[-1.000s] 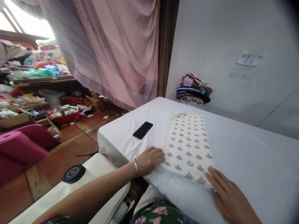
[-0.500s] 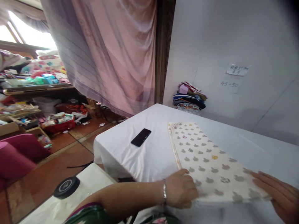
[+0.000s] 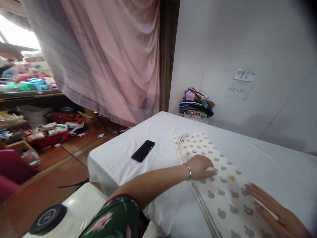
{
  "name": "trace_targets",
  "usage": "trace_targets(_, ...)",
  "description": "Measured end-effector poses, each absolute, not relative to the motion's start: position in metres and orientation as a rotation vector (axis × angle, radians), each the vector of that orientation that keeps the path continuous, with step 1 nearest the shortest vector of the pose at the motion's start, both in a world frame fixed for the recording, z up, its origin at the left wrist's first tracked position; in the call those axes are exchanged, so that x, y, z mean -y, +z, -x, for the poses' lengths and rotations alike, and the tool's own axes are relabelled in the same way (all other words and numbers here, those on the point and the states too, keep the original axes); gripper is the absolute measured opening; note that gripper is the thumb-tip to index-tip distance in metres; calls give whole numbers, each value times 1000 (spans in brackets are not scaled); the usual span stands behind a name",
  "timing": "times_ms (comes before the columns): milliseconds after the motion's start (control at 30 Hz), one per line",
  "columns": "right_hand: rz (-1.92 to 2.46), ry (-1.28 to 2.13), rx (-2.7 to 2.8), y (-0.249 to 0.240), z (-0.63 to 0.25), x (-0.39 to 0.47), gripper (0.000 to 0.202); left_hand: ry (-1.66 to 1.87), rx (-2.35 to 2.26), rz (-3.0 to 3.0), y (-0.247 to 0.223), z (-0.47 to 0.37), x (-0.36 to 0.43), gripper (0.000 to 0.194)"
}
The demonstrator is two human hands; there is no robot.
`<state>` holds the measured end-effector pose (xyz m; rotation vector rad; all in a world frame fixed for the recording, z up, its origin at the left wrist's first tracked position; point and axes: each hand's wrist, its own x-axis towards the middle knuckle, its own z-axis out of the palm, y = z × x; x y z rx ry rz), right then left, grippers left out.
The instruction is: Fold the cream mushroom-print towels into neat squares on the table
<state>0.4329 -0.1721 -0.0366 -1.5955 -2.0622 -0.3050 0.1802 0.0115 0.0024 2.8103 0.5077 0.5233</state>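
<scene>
A folded cream cloth (image 3: 220,162) printed with grey, yellow and red bunny heads lies lengthwise on the white-covered table (image 3: 163,129). Its layered edges run along the left side, and the near end passes out of view at the bottom. My left hand (image 3: 200,167), with a silver bracelet at the wrist, rests palm down on the middle of the cloth, fingers slightly bent and thumb apart. Over the cloth's right edge, my right hand (image 3: 277,208) lies flat with its fingers stretched out. Neither hand grips anything.
A black phone (image 3: 143,150) lies on the table left of the cloth. Folded clothes (image 3: 196,104) are stacked at the back by the wall. A white surface with a round black knob (image 3: 48,218) stands at the lower left. A pink curtain (image 3: 119,59) hangs behind.
My left hand has let go of the cloth's near left corner and moved forward onto its middle. The cloth's near end now extends toward me. My right hand lies further left on it.
</scene>
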Motion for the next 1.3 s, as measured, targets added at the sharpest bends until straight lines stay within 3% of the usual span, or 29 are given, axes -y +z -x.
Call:
trace_targets(133,1594,-235,2379,-31,-370,137,56,507,-942,-2901,1,-194,-75,48)
trace_targets(267,1544,-392,2529,-56,-351,125,63,259,-1476,-2591,-21,-171,-123,73)
trace_targets(433,1530,-493,2543,-72,-357,129,64,262,-1579,-2342,-43,-151,-149,85)
trace_targets(733,1703,-170,2488,-57,-360,125,59,224,-1623,-2420,-33,-155,-167,76)
trace_targets(1000,2076,-149,2216,-64,-393,118,57,258,-1576,-2308,-43,-153,-173,76)
trace_targets(1300,2005,96,2085,-42,-381,119,53,539,-1590,-2065,-10,-117,-154,45)
